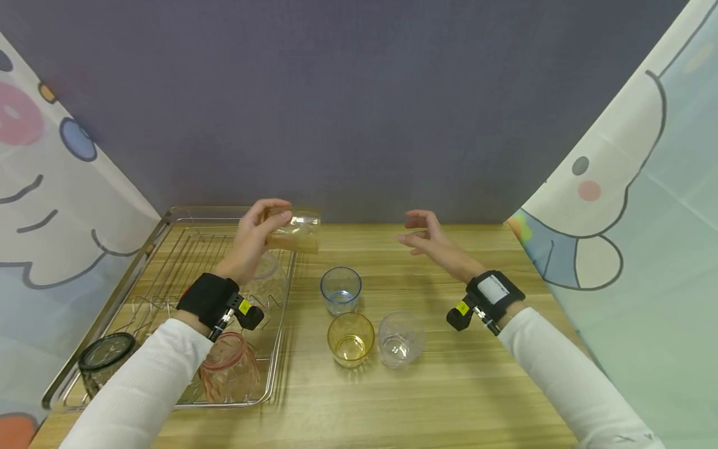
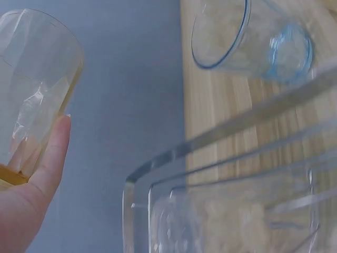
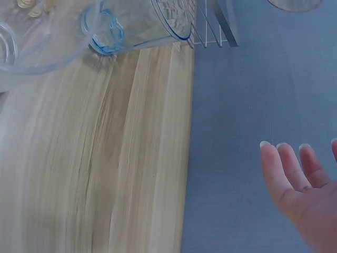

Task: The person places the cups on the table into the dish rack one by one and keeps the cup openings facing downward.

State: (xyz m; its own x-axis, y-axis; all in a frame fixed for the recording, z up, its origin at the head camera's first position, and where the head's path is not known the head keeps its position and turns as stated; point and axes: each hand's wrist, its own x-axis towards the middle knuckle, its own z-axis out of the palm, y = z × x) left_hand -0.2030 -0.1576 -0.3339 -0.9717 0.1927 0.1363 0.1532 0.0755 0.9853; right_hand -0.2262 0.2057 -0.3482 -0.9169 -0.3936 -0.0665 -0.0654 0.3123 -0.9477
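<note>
My left hand [image 1: 258, 234] grips an amber glass [image 1: 300, 231] near its base, above the rack's far right corner. The glass lies tilted on its side in the air, its mouth pointing right. In the left wrist view the same amber glass [image 2: 39, 84] shows with fingers along its wall. My right hand [image 1: 429, 240] hovers over the table's far part, fingers loosely bent and holding nothing. Between the hands and nearer to me, a blue-rimmed glass [image 1: 341, 290], a yellow glass [image 1: 351, 340] and a clear glass [image 1: 401, 340] stand upright on the table.
At left a wire drying rack [image 1: 275, 358] stands on the wooden table [image 1: 449, 399]. Upside down in it are a dark glass [image 1: 106, 355], a pink glass [image 1: 230, 368] and a clear glass [image 1: 266, 280], partly behind my left arm. A grey wall [image 1: 359, 112] rises behind.
</note>
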